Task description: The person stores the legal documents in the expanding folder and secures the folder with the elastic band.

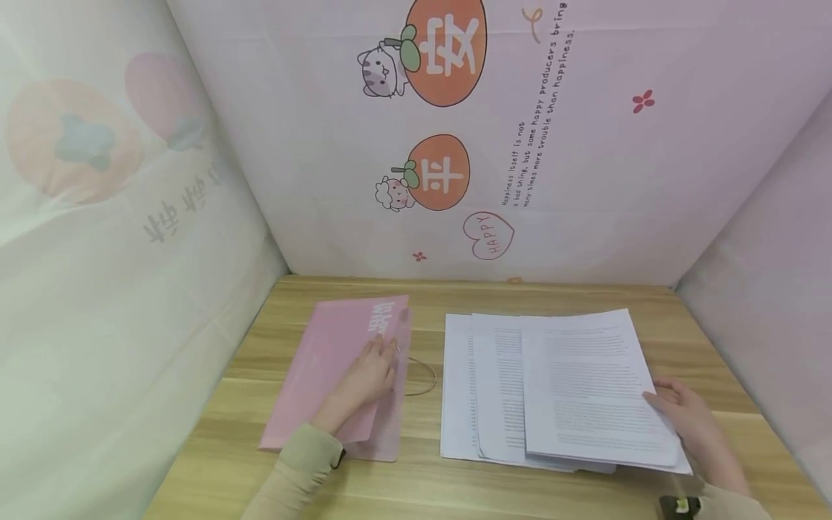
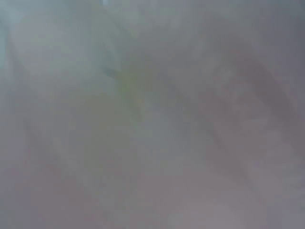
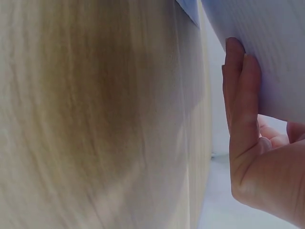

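Bordering a wooden table (image 1: 419, 430), cloth (image 1: 598, 224) faces the right hand (image 1: 692, 420) pinching papers (image 1: 578, 390) (left hand (image 1: 365, 377): grip unclear).

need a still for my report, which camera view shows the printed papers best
The head view: the printed papers show in full spread, with the right hand at one edge. The right wrist view catches only a cut-off part; the left wrist view is too blurred to tell.
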### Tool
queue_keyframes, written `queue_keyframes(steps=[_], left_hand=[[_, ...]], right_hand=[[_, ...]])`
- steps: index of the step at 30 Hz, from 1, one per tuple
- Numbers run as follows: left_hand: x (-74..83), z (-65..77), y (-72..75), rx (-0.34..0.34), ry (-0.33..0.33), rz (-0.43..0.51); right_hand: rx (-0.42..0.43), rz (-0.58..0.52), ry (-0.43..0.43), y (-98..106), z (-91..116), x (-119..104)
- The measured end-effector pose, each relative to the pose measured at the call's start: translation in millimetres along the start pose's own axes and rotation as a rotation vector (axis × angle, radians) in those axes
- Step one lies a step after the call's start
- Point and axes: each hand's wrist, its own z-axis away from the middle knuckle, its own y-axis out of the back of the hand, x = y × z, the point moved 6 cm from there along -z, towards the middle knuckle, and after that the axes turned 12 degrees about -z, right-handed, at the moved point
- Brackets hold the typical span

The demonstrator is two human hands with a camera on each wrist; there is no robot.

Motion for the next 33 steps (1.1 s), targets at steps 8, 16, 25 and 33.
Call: queue_keyframes(steps=[8,16,25,33], left_hand=[[-5.4,1.3,2.6,0.038,0.004,0.012],[-11.5,1.0,10.8,0.107,-0.006,0.086],[-15.9,0.7,17.6,0.147,-0.024,0.171],[-20.6,3.1,18.6,0.147,0.006,0.207]], right_hand=[[0.010,-0.114,-0.045,-3,0,7],[0.010,-0.237,-0.048,-9,2,7],[0.024,-0.248,-0.055,-12,3,0],[0.023,-0.251,-0.069,-15,0,-2]])
